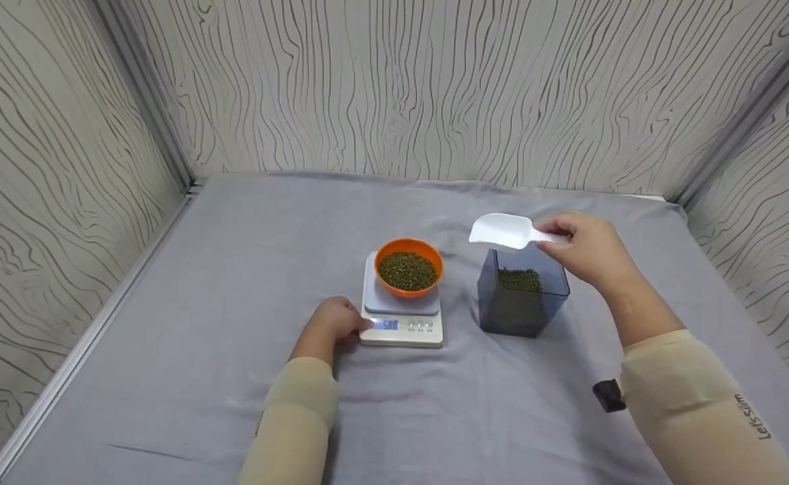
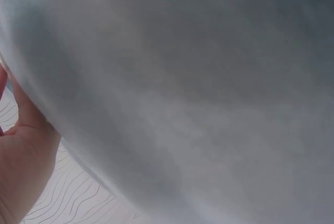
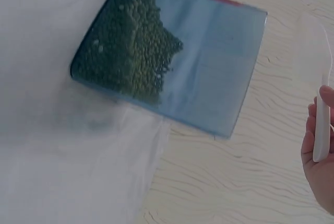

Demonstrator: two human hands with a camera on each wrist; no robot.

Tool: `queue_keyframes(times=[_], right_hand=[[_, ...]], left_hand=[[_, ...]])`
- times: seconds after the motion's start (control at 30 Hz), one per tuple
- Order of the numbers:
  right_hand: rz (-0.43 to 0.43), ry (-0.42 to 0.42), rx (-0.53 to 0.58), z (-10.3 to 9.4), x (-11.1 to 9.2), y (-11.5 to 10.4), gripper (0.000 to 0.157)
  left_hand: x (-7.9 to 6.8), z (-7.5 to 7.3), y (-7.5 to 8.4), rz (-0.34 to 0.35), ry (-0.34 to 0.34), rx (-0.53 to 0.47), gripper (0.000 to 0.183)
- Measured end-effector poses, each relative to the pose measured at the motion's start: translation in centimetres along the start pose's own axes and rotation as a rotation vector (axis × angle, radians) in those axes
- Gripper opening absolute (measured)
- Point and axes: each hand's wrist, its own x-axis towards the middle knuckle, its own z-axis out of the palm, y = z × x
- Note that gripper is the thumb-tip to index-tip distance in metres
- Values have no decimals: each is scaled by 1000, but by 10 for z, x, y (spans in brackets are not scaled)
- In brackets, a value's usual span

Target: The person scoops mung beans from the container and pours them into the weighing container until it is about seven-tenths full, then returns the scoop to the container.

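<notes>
In the head view, my right hand [image 1: 586, 246] pinches the handle of a white scoop [image 1: 502, 231], raised over a see-through bluish container [image 1: 549, 313]. No beans show in the scoop. Dark green mung beans [image 3: 130, 46] fill the container's lower part. Left of it stands a white kitchen scale [image 1: 401, 337] with a lit display. An orange bowl [image 1: 407, 244], holding more mung beans [image 1: 406, 271], rests on its platform. My left hand [image 1: 337, 316] grips the scale's front left edge, one digit on top beside the display. Grey cloth covers most of the left wrist view.
Grey cloth [image 1: 253, 269] with shallow wrinkles covers the table. White panels with dark wavy lines [image 1: 394, 87] stand behind and on both sides, with grey metal posts at the corners. A small black piece [image 1: 610, 395] sticks out beside the right sleeve.
</notes>
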Motion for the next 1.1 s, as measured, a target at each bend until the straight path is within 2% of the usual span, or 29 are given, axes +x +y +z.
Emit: queue_keyframes(times=[0.27,0.47,0.73,1.0,1.1], right_hand=[[-23,-26,-65,-21,-4,15,12],[-46,-46,-117,-28,-5,19,9],[-131,-107,-265,-22,-3,22,5],[-145,-263,-455,-13,2,9,10],[-171,-295,-549,-7,3,3,12]], left_hand=[[2,0,0,-10,5,2,24],[0,0,0,-8,6,-6,23],[-1,0,1,-5,13,-4,23],[3,1,0,-12,4,-14,23],[3,1,0,-14,7,-10,23]])
